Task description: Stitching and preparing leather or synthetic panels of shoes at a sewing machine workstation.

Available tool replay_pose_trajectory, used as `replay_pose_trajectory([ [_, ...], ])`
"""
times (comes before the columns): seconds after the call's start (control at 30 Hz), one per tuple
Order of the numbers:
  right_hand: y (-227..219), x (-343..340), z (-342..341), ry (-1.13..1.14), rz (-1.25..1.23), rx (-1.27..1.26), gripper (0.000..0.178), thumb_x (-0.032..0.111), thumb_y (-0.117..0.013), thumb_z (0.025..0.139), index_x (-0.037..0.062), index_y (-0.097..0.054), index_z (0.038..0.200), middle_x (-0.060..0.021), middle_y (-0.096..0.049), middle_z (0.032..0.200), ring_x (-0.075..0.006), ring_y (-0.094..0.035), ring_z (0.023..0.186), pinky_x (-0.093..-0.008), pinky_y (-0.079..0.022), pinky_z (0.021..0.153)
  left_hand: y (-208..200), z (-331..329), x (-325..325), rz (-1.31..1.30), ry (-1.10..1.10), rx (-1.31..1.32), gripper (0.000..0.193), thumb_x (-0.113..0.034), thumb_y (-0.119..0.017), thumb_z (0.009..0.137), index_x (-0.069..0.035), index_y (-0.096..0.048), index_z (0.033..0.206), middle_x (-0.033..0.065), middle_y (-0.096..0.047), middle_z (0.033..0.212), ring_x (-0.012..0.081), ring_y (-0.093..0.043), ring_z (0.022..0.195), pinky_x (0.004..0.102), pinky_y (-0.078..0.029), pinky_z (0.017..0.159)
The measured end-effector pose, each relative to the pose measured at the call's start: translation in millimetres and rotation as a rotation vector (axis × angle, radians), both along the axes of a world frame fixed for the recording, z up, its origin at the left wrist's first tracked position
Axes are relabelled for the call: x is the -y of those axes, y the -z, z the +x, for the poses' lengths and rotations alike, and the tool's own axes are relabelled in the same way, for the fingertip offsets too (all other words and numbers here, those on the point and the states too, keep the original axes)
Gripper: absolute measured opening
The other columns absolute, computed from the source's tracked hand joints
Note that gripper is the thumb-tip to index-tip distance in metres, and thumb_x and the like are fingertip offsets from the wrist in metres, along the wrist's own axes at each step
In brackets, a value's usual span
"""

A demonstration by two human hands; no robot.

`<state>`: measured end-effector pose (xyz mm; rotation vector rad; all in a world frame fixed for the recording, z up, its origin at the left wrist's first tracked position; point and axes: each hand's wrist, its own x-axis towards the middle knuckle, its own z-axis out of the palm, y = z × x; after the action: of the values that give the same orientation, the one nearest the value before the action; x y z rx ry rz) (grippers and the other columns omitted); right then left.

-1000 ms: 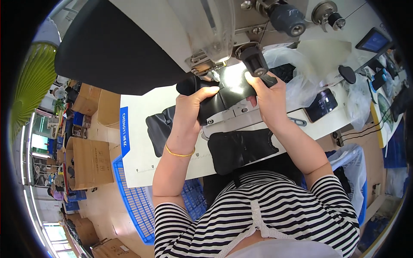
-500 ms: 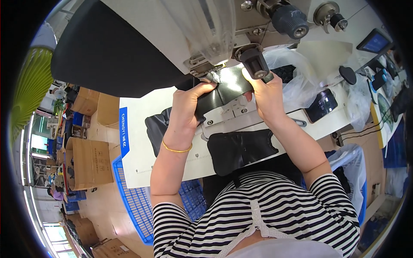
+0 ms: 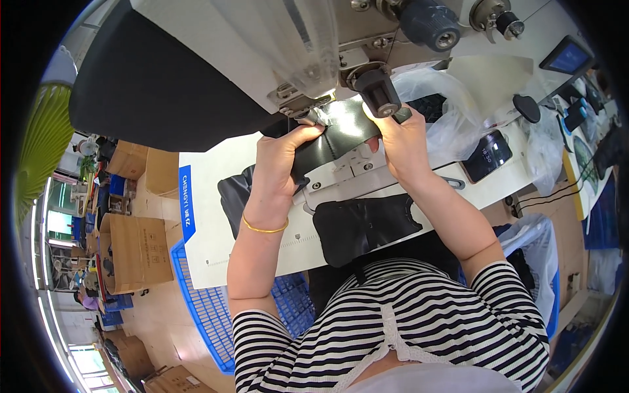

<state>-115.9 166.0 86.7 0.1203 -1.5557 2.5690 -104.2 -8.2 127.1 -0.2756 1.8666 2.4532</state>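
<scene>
A shiny black leather-like piece (image 3: 337,139) is stretched between my two hands under the head of a sewing machine (image 3: 298,108). My left hand (image 3: 282,154) grips its left end, thumb on top near the presser area. At its right end, my right hand (image 3: 403,141) pinches it, with a fingertip showing below the edge. A seam line runs across the piece beside my left thumb. Bright lamp light glares on its upper part. Another black piece (image 3: 367,226) lies flat at the table's front edge, and a folded black piece (image 3: 236,200) lies beside my left wrist.
The white table (image 3: 268,259) has a ruler scale along its front. A phone (image 3: 488,156) and clear plastic bags (image 3: 452,131) lie to the right. Blue baskets (image 3: 203,314) stand below the table, cardboard boxes (image 3: 135,252) on the floor at left. A small screen (image 3: 569,59) is at upper right.
My hands keep their hold on the black piece and have barely moved against the machine. The whole view has shifted slightly.
</scene>
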Motion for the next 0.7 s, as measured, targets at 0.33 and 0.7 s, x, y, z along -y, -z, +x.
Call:
replay_pose_trajectory([
  [0.33,3.1,0.7,-3.0,-0.009,-0.022,-0.033,0.012,0.011,-0.059,0.09,0.0002,-0.063,0.086,-0.0022,-0.059,0.066,-0.0064,-0.052,0.05,-0.0207,-0.04,0.043,2.4,-2.6,0.5,-0.017,-0.003,0.0,0.02,0.0,-0.07,0.074,0.006,-0.066,0.093,0.0112,-0.068,0.086,0.0154,-0.067,0.07,0.0251,-0.055,0.061],
  [0.7,2.1,-2.3,-7.1,-0.019,0.022,-0.001,0.014,0.013,-0.06,0.089,0.0001,-0.064,0.092,-0.0025,-0.061,0.069,-0.0063,-0.054,0.05,-0.0201,-0.041,0.043,-1.8,-9.1,3.7,-0.017,-0.023,0.062,0.015,0.007,-0.067,0.074,0.009,-0.067,0.089,0.0129,-0.067,0.086,0.018,-0.066,0.074,0.0272,-0.054,0.068],
])
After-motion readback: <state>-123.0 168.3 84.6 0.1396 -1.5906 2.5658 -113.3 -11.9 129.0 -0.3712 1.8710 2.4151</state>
